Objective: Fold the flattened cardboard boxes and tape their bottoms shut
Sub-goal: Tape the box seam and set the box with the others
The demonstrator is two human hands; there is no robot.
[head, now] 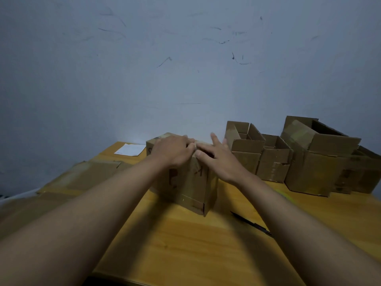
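I observe one folded box (185, 178) standing on the wooden counter (185, 244), directly ahead and near its middle. My left hand (173, 150) rests on the upper face with fingers curled over the flap seam, pressing down. My right hand (218, 157) lies beside it with fingers spread, thumb on the same seam. I cannot tell whether tape is under either hand; no tape roll is visible.

Risk, as I judge it: if pressure comes off before the seam is fixed, the flaps may spring up. Uneven pressing could also skew the tall, narrow box or tip it toward the counter's near edge. A dark pen-like tool (250, 223) lies near my right forearm and could be swept off.

Surroundings: a group of assembled open boxes (299, 162) stands at the right rear. Flattened cardboard (80, 178) lies at the left. A white paper sheet (131, 150) lies near the wall. The wall (185, 58) is pale and scuffed; lighting is dim.
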